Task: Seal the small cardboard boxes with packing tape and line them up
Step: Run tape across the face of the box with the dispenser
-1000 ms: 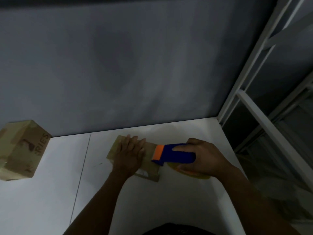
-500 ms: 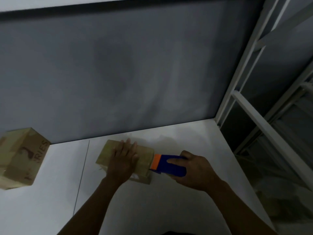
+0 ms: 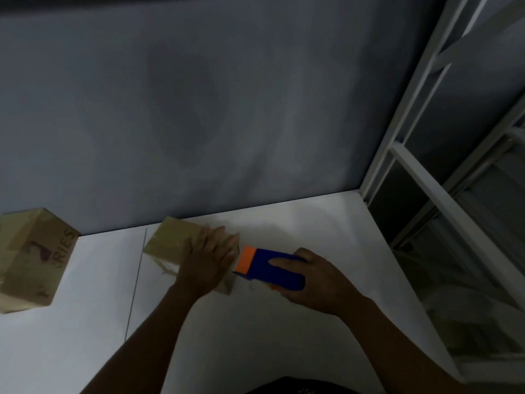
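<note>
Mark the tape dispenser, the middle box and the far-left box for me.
tape dispenser [image 3: 272, 275], head view, blue body.
middle box [image 3: 170, 241], head view, bare top face.
far-left box [image 3: 42, 265], head view, printed side.

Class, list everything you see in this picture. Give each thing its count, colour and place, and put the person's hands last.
table: one, white, fills the foreground
wall: one, grey, behind the table
metal frame: one, white, right of the table
dark line: one, thin, runs across the table between the boxes
small cardboard box: one, brown, mid-table near the wall
printed cardboard box: one, brown with dark lettering, far left of the table
tape dispenser: one, blue with an orange end, at the small cardboard box's right end
left hand: one, flat on the small cardboard box
right hand: one, grips the tape dispenser
</note>
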### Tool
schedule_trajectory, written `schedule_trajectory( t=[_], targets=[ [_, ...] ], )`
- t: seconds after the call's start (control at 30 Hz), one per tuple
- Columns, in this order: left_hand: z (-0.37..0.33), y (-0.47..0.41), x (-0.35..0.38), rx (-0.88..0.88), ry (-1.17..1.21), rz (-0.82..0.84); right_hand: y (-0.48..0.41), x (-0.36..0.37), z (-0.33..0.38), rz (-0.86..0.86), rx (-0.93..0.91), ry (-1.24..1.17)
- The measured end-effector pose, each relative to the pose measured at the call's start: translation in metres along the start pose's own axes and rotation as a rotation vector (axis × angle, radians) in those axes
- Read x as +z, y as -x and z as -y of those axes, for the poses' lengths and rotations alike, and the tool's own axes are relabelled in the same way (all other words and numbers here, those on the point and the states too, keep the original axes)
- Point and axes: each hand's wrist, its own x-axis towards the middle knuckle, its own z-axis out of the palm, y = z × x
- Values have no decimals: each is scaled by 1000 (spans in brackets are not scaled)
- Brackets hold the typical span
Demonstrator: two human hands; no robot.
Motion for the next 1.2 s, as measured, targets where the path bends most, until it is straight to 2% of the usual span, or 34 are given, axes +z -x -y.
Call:
schedule_trajectory(
  t=[0.37,0.73,0.87,0.97,1.2],
  targets=[
    [2,-2,0,20,46,-31,20,1,-13,-17,93,-169],
    [-3,0,-3,29,-27,-25,-1,28,18,-32,162,30],
    [-3,0,0,2,-54,3,-17,34,36,-58,132,26],
    [-4,0,-1,-1,-31,6,-26,36,45,8,184,89],
    [-6,-1,-2,-17,10,18,-34,35,49,-4,214,101]
  ],
)
